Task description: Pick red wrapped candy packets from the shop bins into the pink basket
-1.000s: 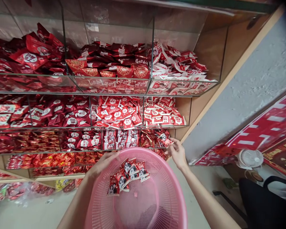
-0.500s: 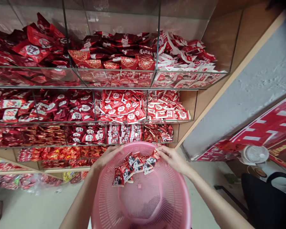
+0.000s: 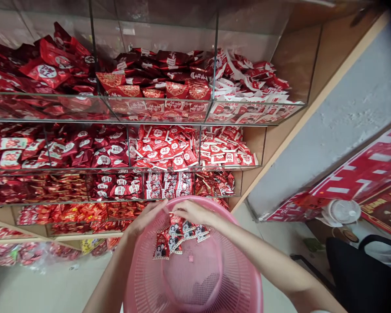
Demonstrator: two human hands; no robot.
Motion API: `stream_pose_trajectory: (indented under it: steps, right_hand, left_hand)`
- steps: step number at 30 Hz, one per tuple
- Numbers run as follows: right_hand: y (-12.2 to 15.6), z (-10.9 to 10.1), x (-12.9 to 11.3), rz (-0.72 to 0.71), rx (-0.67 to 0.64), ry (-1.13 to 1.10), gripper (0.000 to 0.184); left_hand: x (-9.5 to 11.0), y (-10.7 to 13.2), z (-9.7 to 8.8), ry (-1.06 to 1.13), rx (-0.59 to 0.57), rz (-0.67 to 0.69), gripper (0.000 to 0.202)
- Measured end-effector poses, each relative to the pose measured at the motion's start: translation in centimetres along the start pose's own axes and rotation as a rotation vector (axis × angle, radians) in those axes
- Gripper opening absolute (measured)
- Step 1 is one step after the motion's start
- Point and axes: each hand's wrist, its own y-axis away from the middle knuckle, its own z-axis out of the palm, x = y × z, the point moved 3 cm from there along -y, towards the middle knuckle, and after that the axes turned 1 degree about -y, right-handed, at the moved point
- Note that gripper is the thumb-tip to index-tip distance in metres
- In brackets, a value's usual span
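Red printed sachets (image 3: 173, 238), pink basket (image 3: 244, 261)

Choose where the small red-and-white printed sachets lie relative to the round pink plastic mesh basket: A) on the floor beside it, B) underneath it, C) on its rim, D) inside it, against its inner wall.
D: the red-and-white sachets lie inside the pink plastic mesh basket, just below the person's right hand.
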Motion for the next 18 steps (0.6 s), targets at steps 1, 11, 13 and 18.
stream_pose_trajectory:
  steps: [1,11,13,18]
  right_hand:
    - [-0.7,0.5,0.1,-0.023,-0.019,0.026,0.019]
    - [-0.4,0.6,-0.3,0.05,0.135,0.146,0.017]
    - [0.3,-0.9,-0.3,0.062,0.267,0.042,0.025]
    - [3.6,-6.2,4.8,0.27,0.969,-0.509,0.037]
  left_hand:
    - [0.1,0.0,0.0,0.008,0.006,0.014,0.042]
    - [0.0,-0.2,0.0,-0.085,0.064,0.037,0.042]
    - [0.0,-0.4,0.0,-0.114,0.065,0.017,0.042]
    - [0.8,-1.1,0.7,-0.215,0.091,0.01,0.043]
